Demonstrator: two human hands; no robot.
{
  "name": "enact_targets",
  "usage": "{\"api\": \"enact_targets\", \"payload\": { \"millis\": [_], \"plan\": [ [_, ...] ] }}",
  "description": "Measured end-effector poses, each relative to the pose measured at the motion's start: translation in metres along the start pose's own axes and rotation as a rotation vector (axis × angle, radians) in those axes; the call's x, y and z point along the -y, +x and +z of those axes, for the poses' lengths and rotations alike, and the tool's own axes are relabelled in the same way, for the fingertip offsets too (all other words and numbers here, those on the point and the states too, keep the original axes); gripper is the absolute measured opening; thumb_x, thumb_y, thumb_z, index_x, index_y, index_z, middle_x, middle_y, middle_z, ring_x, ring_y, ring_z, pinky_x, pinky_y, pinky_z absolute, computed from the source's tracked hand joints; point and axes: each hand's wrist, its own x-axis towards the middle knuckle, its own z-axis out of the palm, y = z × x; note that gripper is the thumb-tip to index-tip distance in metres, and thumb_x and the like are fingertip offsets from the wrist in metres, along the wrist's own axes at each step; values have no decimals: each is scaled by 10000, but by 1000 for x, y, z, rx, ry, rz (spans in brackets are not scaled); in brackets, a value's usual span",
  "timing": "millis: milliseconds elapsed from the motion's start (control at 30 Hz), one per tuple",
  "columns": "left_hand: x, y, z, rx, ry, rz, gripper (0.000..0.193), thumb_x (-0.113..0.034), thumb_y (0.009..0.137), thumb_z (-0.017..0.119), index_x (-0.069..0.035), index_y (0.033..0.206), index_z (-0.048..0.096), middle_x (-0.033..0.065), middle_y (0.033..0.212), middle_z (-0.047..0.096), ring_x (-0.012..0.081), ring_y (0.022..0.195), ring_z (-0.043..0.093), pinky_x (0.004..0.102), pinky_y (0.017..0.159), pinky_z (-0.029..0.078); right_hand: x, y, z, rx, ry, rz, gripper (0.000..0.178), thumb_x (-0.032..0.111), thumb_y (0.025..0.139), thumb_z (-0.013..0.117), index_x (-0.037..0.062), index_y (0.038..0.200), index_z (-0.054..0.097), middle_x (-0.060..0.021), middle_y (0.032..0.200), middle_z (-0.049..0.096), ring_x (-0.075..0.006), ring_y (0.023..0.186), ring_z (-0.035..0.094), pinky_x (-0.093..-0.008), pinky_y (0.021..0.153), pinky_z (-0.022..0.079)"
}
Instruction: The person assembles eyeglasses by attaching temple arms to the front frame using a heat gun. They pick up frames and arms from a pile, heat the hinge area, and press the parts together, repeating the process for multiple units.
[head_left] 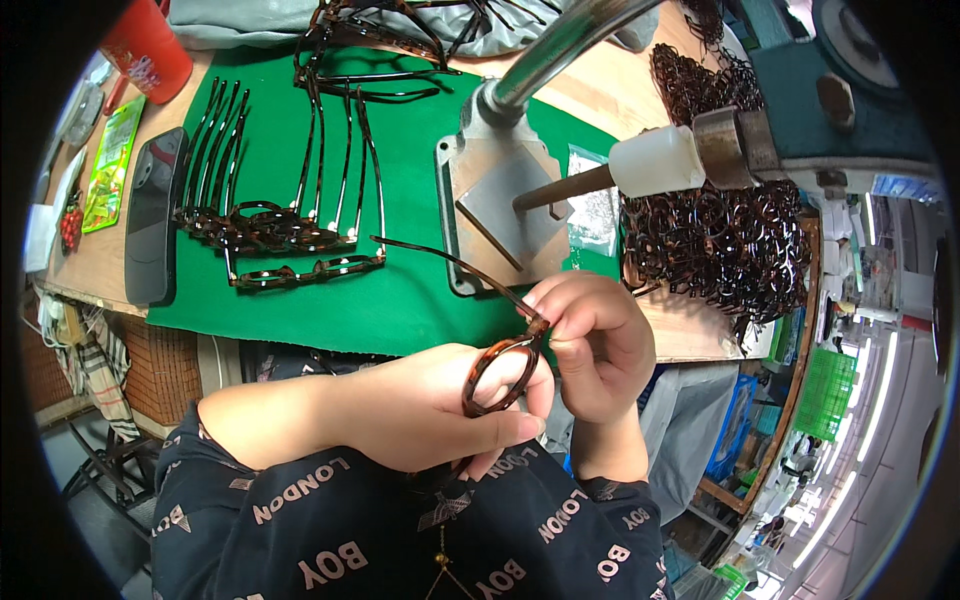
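Note:
My left hand grips a brown tortoiseshell eyeglass frame, its thumb and fingers closed around the rim in front of my torso. At the frame's corner, by the hinge, my right hand pinches with thumb and fingertips. A thin dark temple arm extends from that corner up and left over the green mat. The frame's other lens rim is mostly hidden by my left hand. Whether a tiny part sits between my right fingertips cannot be seen.
Several glasses with raised temples stand in a row on the mat. A bench press with a metal base stands ahead, beside a clear packet and a heap of frames. At left are a phone and red cup.

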Motion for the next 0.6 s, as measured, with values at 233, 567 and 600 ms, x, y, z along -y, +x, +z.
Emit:
{"api": "enact_targets", "payload": {
  "millis": [233,567,600],
  "plan": [
    [-3,-2,-2,-10,59,-23,137,-150,919,467,-31,852,456,2,603,532,71,551,544,192,537,375,0,6,3,30,-127,-95,92,-16,769,610,8,806,529,-111,752,580,-266,738,597,-350,684,485],
    [-3,-1,-3,17,66,-35,129,-139,914,468,-30,846,458,3,607,542,73,543,552,192,535,386,-1,2,-2,40,111,74,152,-67,718,639,-10,838,565,-102,786,590,-244,779,588,-349,736,478],
    [-3,0,-3,26,66,-48,129,-140,914,469,-30,845,459,2,611,539,74,544,553,192,533,388,0,1,-4,41,203,151,158,-69,719,639,-6,842,561,-97,802,587,-232,796,582,-343,748,472]
  ]
}}
